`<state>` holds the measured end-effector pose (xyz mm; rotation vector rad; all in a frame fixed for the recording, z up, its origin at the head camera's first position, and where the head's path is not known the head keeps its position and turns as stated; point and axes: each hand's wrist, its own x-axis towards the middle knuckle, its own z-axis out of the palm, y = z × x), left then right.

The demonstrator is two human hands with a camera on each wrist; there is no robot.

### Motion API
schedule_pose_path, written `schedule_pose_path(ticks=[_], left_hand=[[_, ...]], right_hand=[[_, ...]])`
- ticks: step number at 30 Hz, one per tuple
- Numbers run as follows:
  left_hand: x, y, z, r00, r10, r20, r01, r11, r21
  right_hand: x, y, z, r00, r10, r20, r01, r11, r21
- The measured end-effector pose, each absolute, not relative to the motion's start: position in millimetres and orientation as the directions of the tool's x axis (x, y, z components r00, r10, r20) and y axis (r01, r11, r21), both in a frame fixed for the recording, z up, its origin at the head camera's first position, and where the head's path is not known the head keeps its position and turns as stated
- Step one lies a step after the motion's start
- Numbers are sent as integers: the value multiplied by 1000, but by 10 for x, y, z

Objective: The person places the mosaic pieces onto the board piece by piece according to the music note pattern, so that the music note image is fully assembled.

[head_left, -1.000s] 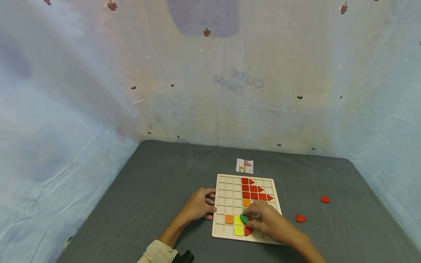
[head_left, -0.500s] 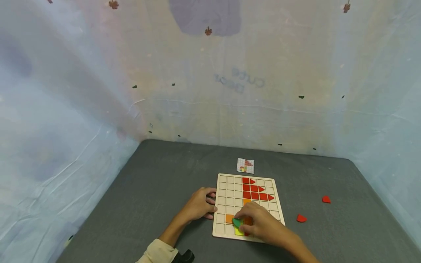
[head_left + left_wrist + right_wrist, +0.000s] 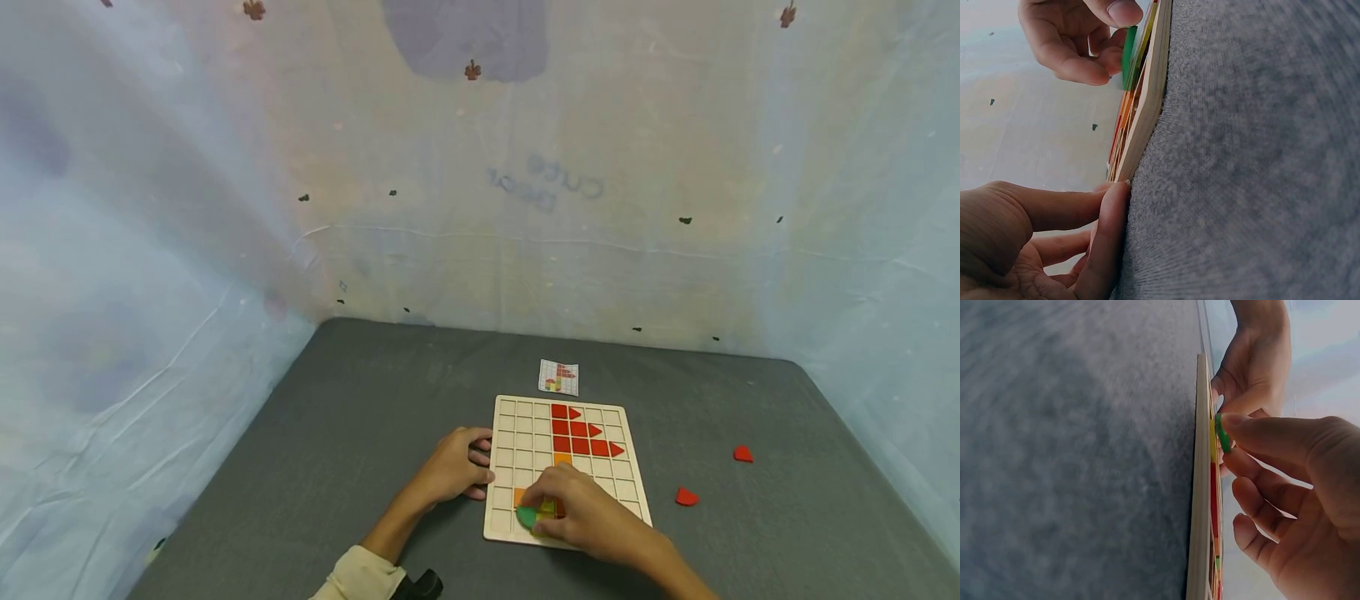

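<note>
A pale wooden grid board [image 3: 505, 440] lies on the table with red, orange and yellow pieces set in its squares. Between thumb and fingertips my right hand [image 3: 583, 510] pinches a green round-edged piece [image 3: 526, 517], over the board's lower left part beside an orange square [image 3: 519, 497]. Seen edge-on in the right wrist view, the green piece [image 3: 1223, 434] is tilted close to the board's face. My left hand [image 3: 452, 469] rests against the board's left edge, thumb and fingertips touching it. The right hand hides some lower squares.
A small printed card [image 3: 558, 377] showing a coloured pattern lies beyond the board. Two loose red rounded pieces, one nearer [image 3: 686, 497] and one farther [image 3: 742, 454], sit to the right on the grey tabletop [image 3: 360, 400]. Pale patterned cloth hangs behind and at the sides.
My right hand has carried the green piece leftward and slightly toward me across the board, from beside the red piece to past the yellow squares. The left hand has stayed at the edge.
</note>
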<state>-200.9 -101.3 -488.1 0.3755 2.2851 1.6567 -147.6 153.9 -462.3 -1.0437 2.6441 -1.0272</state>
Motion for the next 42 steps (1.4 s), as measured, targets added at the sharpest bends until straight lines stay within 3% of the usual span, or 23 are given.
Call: schedule_pose_path(ticks=[30, 42], left_hand=[[-2001, -1010, -4869, -923, 379, -74, 43, 292, 955], [-1992, -997, -4853, -928, 365, -77, 39, 301, 953]], right_hand=[[-1485, 1456, -4604, -771, -632, 78, -531, 571, -626], [-1627, 1681, -4541, -859, -508, 71, -412, 601, -684]])
